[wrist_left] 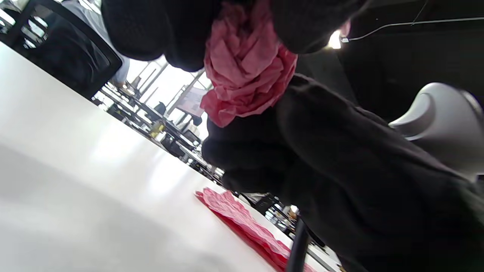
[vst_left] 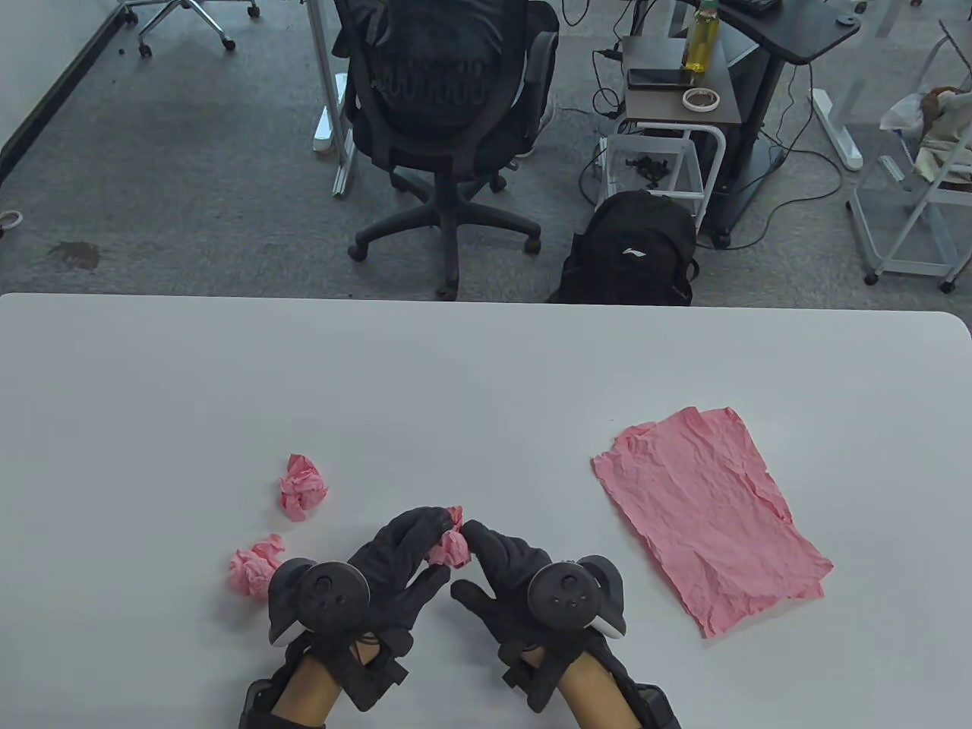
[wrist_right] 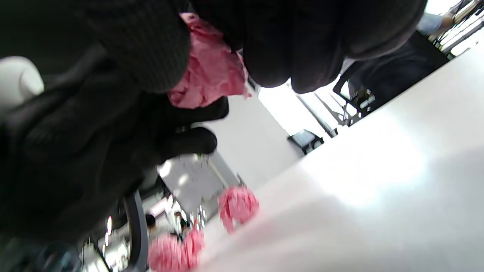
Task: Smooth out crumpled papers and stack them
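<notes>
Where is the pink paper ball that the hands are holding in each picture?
Table view: the held paper ball sits low in the middle, pinched between the left hand and right hand.
Left wrist view: top middle, between dark gloved fingers.
Right wrist view: top, left of middle, between gloved fingers.
Shared landmark: the white table, seen in all three views.

Left hand (vst_left: pixel 395 562): black knit glove, full-fingered, fabric finely ribbed in the wrist views.
Right hand (vst_left: pixel 501 569): matching black knit glove.
Left tracker (vst_left: pixel 323 596): round black puck with a central button, dark ring, pale grey underside.
Right tracker (vst_left: pixel 573 596): round black puck with small buttons, ring black above and white at its outer edge.
Wrist straps (vst_left: pixel 364 668): black webbing crossed behind each tracker.
Forearm mounts (vst_left: pixel 653 702): black housings at the bottom edge.
</notes>
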A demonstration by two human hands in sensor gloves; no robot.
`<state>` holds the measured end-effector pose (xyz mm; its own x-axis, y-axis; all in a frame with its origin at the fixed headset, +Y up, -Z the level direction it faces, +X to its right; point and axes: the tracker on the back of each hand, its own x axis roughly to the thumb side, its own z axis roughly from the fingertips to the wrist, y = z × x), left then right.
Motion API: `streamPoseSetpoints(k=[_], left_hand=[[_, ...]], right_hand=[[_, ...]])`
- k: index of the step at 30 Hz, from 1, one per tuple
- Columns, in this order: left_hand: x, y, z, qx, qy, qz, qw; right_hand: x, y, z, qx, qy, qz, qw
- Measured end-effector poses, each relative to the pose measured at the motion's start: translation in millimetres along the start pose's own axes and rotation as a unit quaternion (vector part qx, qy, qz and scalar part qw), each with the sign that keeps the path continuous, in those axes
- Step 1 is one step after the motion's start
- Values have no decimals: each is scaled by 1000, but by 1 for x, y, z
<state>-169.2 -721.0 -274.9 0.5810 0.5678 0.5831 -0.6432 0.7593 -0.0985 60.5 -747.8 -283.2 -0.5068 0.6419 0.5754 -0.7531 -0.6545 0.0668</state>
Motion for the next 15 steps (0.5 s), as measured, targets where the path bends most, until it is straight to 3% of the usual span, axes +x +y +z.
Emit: streamPoseSetpoints(k=[4, 11, 15], left_hand=[[-1, -4, -1, -22, 1, 28, 999], [-14, 4, 2, 18, 40, 10, 999], [-11, -3, 0, -15, 25, 38, 999]], right_hand=[[1, -1, 1, -17, -25, -48, 998], [7, 10, -1, 3, -30, -10, 999], [3, 8, -2, -6, -18, -23, 1000]])
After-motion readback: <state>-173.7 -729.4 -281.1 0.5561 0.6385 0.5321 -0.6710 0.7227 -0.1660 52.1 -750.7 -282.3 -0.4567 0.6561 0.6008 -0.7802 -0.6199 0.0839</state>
